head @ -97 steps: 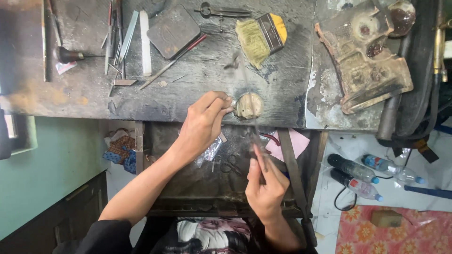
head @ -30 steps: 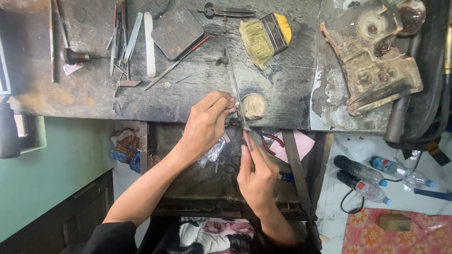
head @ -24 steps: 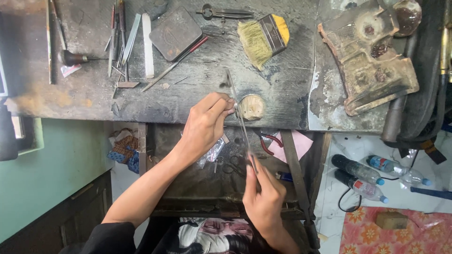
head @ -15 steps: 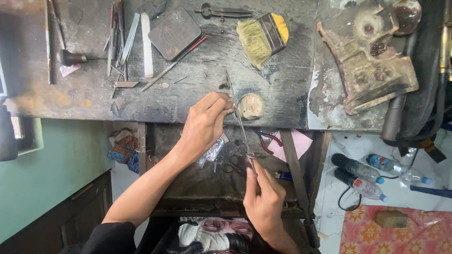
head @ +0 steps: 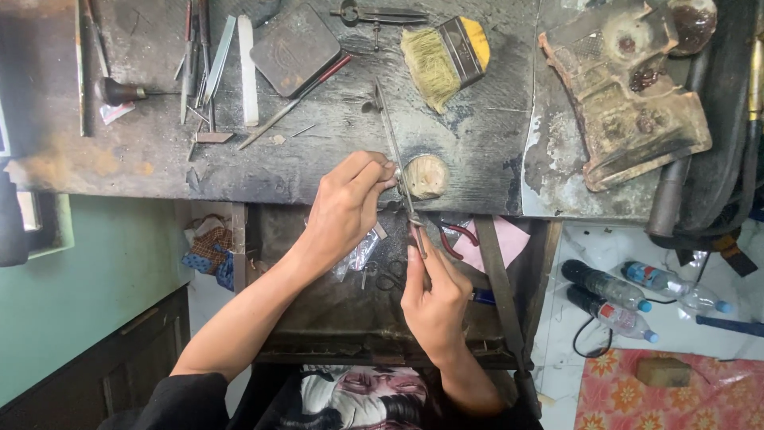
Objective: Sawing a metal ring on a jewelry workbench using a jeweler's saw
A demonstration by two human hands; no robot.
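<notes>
My left hand pinches a tiny workpiece at the front edge of the dark workbench, beside a round wooden peg; the piece itself is too small to make out. My right hand grips the handle end of a long thin metal file. The file slants up and to the left over the bench and passes by my left fingertips.
On the bench lie a yellow-handled brush, a dark square block, a row of hand tools and a rusty metal fixture. An open drawer with pliers sits under my hands. Plastic bottles lie on the floor at right.
My right hand has slid the file back and forth along its length past my left fingertips. It stands lower than a second ago. My left hand stayed at the peg.
</notes>
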